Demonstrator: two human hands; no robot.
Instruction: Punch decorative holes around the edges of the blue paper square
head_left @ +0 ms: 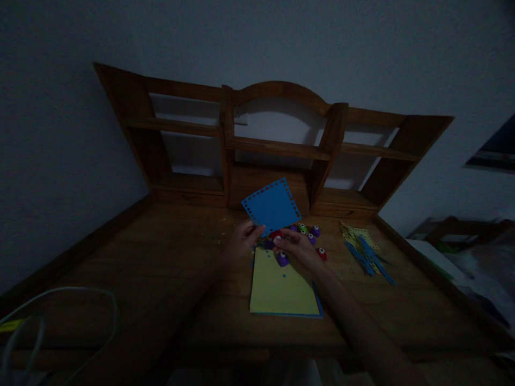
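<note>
A blue square of paper (273, 206) is raised above the desk, with rows of punched holes along its edges. My left hand (243, 236) pinches its lower corner between thumb and fingers. At the paper's lower edge, my right hand (300, 246) is closed around a small red craft punch (276, 235). Whether the paper sits inside the punch's slot I cannot tell. Just below lies a purple punch (283, 260) on a stack of yellow paper (281, 295), which has blue sheet edges showing beneath it and a few tiny blue cut-outs on top.
Behind my right hand stand several more punches, among them a green one (302, 228) and a red one (321, 254). Cut blue and yellow paper strips (364, 254) lie to the right. A wooden shelf (277, 145) lines the desk's back. A white cable (80, 289) loops at left.
</note>
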